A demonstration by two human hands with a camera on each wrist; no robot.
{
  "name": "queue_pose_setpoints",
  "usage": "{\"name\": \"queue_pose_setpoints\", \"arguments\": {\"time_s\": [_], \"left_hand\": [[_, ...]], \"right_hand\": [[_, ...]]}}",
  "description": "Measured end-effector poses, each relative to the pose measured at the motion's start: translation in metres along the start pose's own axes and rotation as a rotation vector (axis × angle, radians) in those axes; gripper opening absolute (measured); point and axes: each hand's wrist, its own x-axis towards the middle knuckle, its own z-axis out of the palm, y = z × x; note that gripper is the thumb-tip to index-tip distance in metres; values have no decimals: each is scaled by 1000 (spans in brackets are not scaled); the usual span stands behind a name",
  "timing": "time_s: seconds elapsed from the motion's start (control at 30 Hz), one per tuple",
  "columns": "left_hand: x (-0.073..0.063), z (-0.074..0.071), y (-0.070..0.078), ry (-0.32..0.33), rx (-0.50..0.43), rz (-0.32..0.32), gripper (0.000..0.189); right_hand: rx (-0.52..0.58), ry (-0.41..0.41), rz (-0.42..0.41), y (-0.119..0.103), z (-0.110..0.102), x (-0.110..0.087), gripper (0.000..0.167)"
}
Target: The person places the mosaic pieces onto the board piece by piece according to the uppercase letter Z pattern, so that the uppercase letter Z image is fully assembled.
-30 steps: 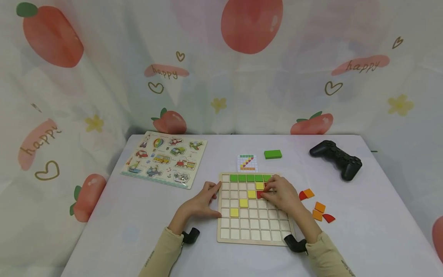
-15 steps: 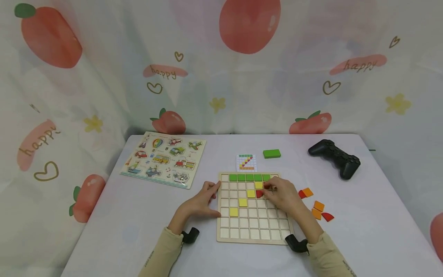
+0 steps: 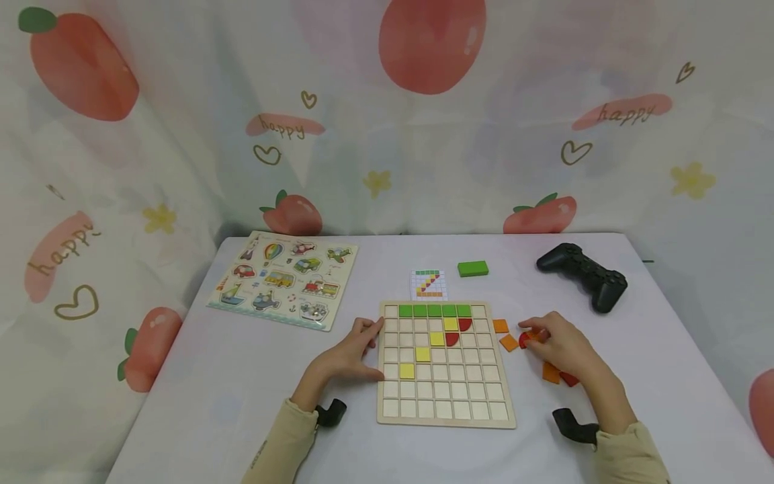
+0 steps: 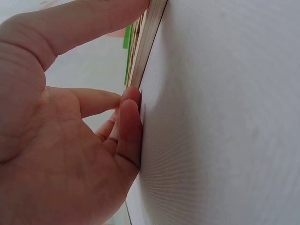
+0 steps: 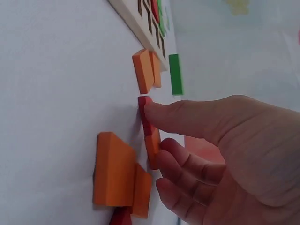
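Observation:
My left hand [image 3: 351,353] rests against the left side of a wooden grid board [image 3: 385,413], index finger higher up the edge and thumb lower down. In the left wrist view, the board's edge [image 4: 149,35] meets the thumb tip. Green squares line the board's far row; yellow squares [image 3: 422,354] run diagonally, with two red quarter-round tiles [image 3: 465,325] beside them. Off the board's right side, my right hand [image 3: 562,343] is over loose tiles. Its thumb touches a loose red tile [image 5: 144,117] that adjoins an orange tile [image 5: 152,150]; the index finger extends past the red one.
More orange tiles [image 3: 500,326] lie between board and right hand, others [image 3: 551,372] below it. Beyond the board are a pattern card [image 3: 429,285] and a green block [image 3: 473,269]. A picture puzzle [image 3: 284,279] lies back left, a black game controller [image 3: 583,275] back right.
My right hand has left the red tiles on the board and moved right to the loose tiles. Two red quarter-rounds and two orange tiles have come into sight. My left hand stays at the edge.

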Motion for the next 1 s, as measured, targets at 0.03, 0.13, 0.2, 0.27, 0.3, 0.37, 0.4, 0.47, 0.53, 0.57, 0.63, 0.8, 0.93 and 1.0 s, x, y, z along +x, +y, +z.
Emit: {"name": "queue_pose_setpoints", "arguments": {"time_s": [0.03, 0.13, 0.2, 0.27, 0.3, 0.37, 0.4, 0.47, 0.53, 0.57, 0.63, 0.8, 0.93, 1.0], "left_hand": [[0, 0, 0, 1, 0, -5, 108], [0, 1, 0, 4, 0, -8, 108], [0, 1, 1, 5, -1, -4, 108], [0, 1, 1, 6, 0, 2, 108], [0, 1, 1, 6, 1, 3, 108], [0, 0, 1, 3, 7, -2, 108], [0, 0, 2, 1, 10, -5, 108], [-1, -1, 3, -1, 12, -7, 107], [-2, -2, 4, -2, 11, -6, 107], [-2, -3, 4, 0, 8, -3, 107], [-3, -3, 5, 2, 4, 1, 107], [-2, -3, 4, 2, 3, -7, 107], [-1, -2, 3, 5, -2, -3, 107], [-1, -1, 2, 3, -1, -4, 107]], "right_hand": [[-7, -19, 2, 4, 0, -1, 36], [-18, -9, 24, 10, 2, -3, 38], [-18, 34, 33, 12, 2, -4, 34], [-4, 81, 33, 11, 3, -5, 27], [21, 98, 34, 10, 3, -5, 25], [82, 130, 29, 7, 3, -6, 21], [117, 146, 20, 5, 3, -7, 19], [204, 170, -2, -3, 5, -7, 17], [281, 184, -44, -13, 10, -6, 19], [309, 190, -68, -20, 15, -6, 21], [355, 176, -73, -34, 25, -4, 22], [410, 126, 0, -67, 56, 0, 6], [422, 120, -13, -84, 75, 5, 8], [413, 113, -28, -90, 81, 6, 14]]}}
